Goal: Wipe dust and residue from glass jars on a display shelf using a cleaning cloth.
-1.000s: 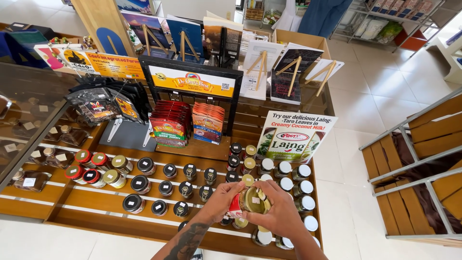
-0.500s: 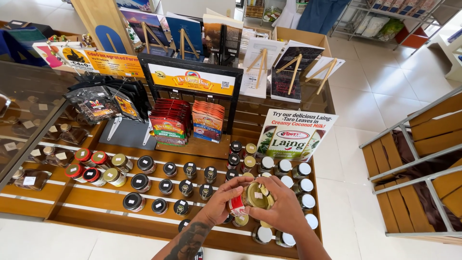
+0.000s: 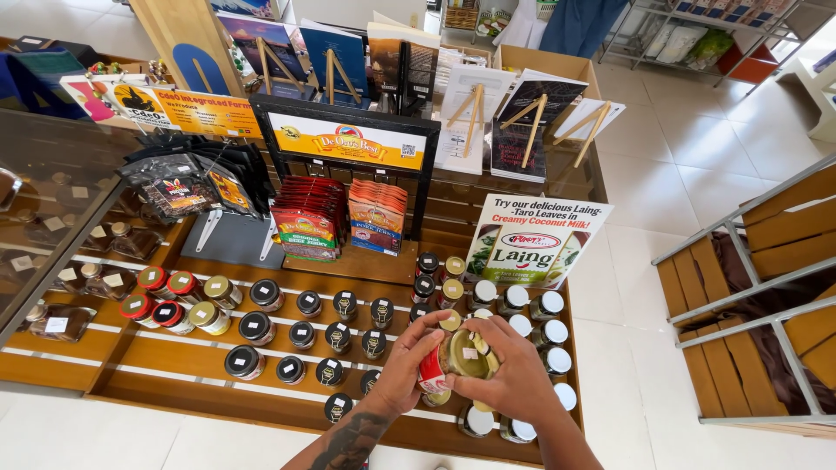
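My two hands hold one small jar [image 3: 460, 357] with a gold lid and a red label above the wooden display stand [image 3: 174, 370]. My left hand [image 3: 409, 365] wraps the jar's left side and the red label. My right hand [image 3: 514, 370] cups the right side, with fingers over the lid. Below the jar stand more gold-lidded and white-lidded jars [image 3: 509, 300]. Rows of black-lidded jars [image 3: 300, 335] stand to the left of my hands.
A printed sign [image 3: 535, 239] leans behind the white-lidded jars. Red snack packets [image 3: 306, 218] and dark bags [image 3: 187, 187] hang further back, under a framed banner [image 3: 348, 139]. Books on easels [image 3: 522, 122] stand at the rear. A wooden bench [image 3: 758, 287] is at right.
Both hands have stayed over the same spot with the jar. The right hand's fingers have shifted a little further over the lid.
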